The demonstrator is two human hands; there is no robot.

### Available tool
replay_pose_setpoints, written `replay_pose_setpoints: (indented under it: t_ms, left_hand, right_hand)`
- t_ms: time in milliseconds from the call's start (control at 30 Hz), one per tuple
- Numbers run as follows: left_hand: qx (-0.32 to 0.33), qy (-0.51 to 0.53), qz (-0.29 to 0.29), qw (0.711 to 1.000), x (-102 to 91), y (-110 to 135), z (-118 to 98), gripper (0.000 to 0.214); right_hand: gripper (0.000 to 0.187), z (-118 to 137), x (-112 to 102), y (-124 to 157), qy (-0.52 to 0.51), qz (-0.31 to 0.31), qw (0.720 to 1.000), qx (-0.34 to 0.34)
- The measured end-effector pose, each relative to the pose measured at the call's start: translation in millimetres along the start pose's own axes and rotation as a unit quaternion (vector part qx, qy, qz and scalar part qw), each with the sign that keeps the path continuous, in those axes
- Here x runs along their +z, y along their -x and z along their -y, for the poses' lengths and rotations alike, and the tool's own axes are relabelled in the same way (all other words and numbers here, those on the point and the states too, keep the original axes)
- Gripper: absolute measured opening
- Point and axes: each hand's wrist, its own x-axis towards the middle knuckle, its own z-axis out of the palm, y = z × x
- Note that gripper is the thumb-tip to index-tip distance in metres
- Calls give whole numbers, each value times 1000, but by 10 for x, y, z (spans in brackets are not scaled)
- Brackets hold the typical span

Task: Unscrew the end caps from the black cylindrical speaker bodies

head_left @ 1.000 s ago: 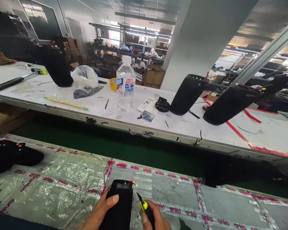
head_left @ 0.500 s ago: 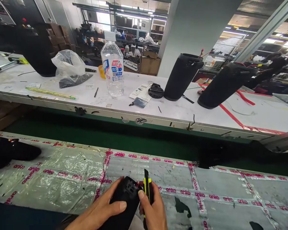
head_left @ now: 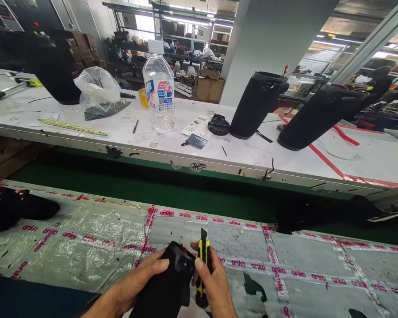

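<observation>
At the bottom centre, my left hand (head_left: pixel 146 276) is wrapped round a black fabric-covered speaker body (head_left: pixel 162 289), tilted with its top end away from me. Red wires (head_left: pixel 183 249) poke out of that end, and a moulded socket panel (head_left: pixel 184 263) shows on its side. My right hand (head_left: pixel 212 282) grips a black and yellow utility knife (head_left: pixel 204 256) upright beside the speaker's right edge, the dark blade end pointing up. The thumb of this hand lies along the knife near the socket panel; its other fingers are partly hidden behind the knife.
The near bench (head_left: pixel 228 238) is covered in plastic and printed tape. Across a green gap, a white shelf (head_left: pixel 122 134) holds a plastic bottle (head_left: pixel 161 101), a clear bag (head_left: pixel 99 88), a round black part (head_left: pixel 218 124) and several speaker bodies (head_left: pixel 257 106). More black pieces (head_left: pixel 26 207) lie at left.
The speaker body has turned in my left hand, bringing the socket panel to the right and the red wires into view. The left thumb has shifted up and left. The right hand still holds the knife.
</observation>
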Motion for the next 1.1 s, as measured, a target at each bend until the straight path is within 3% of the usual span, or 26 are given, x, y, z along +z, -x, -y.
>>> replay_pose_setpoints:
  t_ms: [133, 300, 400, 500, 567, 700, 800, 933, 1100]
  left_hand:
    - [58, -68, -16, 996, 99, 94, -169, 62]
    - [68, -104, -58, 991, 108, 129, -183, 67]
    - [57, -165, -87, 981, 37, 131, -108, 68]
    - [58, -256, -132, 956, 2, 143, -51, 73]
    - [51, -283, -149, 946, 2, 163, -36, 76]
    - [30, -289, -151, 945, 28, 222, -63, 75]
    - [59, -324, -130, 935, 46, 219, -93, 72]
    - [80, -390, -130, 908, -46, -7, -15, 55]
    - [33, -502, -185, 844, -430, -592, 278, 59]
  right_hand:
    - [52, 82, -174, 142, 184, -73, 979, -51]
    - [40, 217, -211, 438, 357, -97, 916, -157]
    - [38, 316, -191, 465, 418, -14, 884, -210]
    - [37, 401, -222, 377, 462, 100, 854, -216]
    - [32, 433, -261, 311, 495, 145, 827, -225]
    - [28, 449, -324, 253, 547, 167, 773, -273]
    - [28, 432, -341, 256, 578, 155, 748, -288]
    - [26, 263, -324, 214, 591, 155, 745, -266]
    - [28, -326, -229, 64, 590, 117, 779, -176]
